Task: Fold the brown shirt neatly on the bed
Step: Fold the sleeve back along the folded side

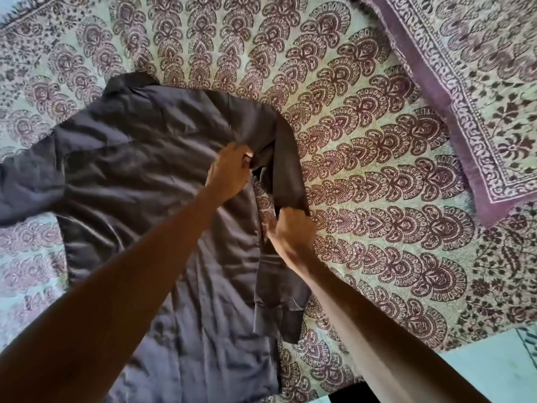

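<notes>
I look down from the head camera at a brown shirt (139,175) lying spread out in the middle-left of a bed (377,257). The cloth is a dark, greyish brown with a faint sheen, and soft wrinkles run across its body. Its collar (128,82) points to the far left corner of the view, while the lower part of the shirt runs toward me and is partly hidden by my left forearm. One long sleeve (23,187) stretches out flat past the left edge of the view. The other sleeve (287,175), on the right, bends down alongside the body, and its cuff (276,321) rests by the shirt's right edge. My left hand (229,170) grips bunched cloth where this sleeve meets the body, fingers curled into the fabric. My right hand (290,228) pinches the sleeve about midway along it, fingers closed on the cloth. A sliver of sheet shows between the sleeve and the body. The bed's sheet (363,126) is pale green, printed with rows of maroon fan shapes. A matching pillow (465,82) with a purple border lies at the upper right.
</notes>
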